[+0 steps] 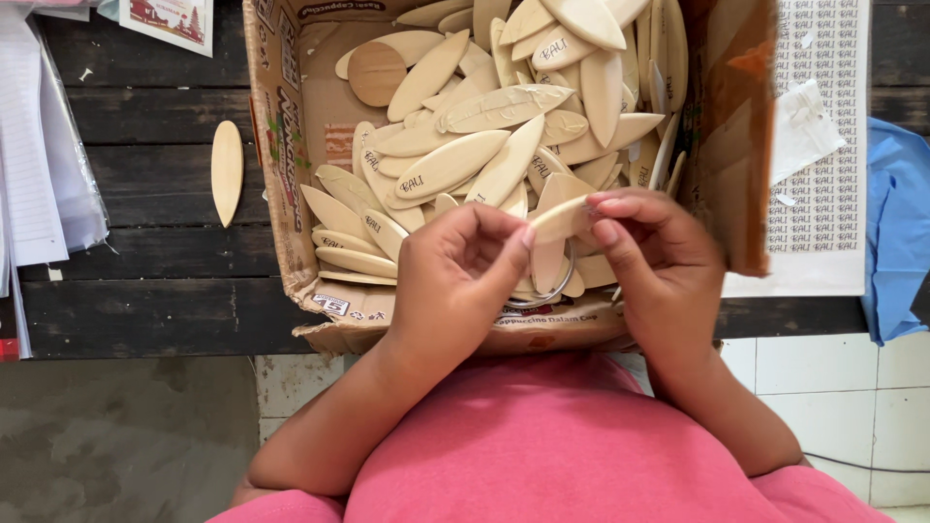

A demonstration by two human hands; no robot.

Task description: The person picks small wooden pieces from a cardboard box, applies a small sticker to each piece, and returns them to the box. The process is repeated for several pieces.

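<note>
A small craft workshop: an open cardboard box (291, 145) heaped with leaf-shaped wooden blanks (455, 160) sits on a dark plank surface (155, 281), with stacked papers (39, 145) left of the box and a printed sheet (819, 194) right of it.

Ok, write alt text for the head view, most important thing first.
Both hands, the left hand and the right hand, pinch one leaf-shaped wooden piece with a metal ring over a cardboard box full of similar pieces. One loose wooden piece lies on the dark plank table.
</note>
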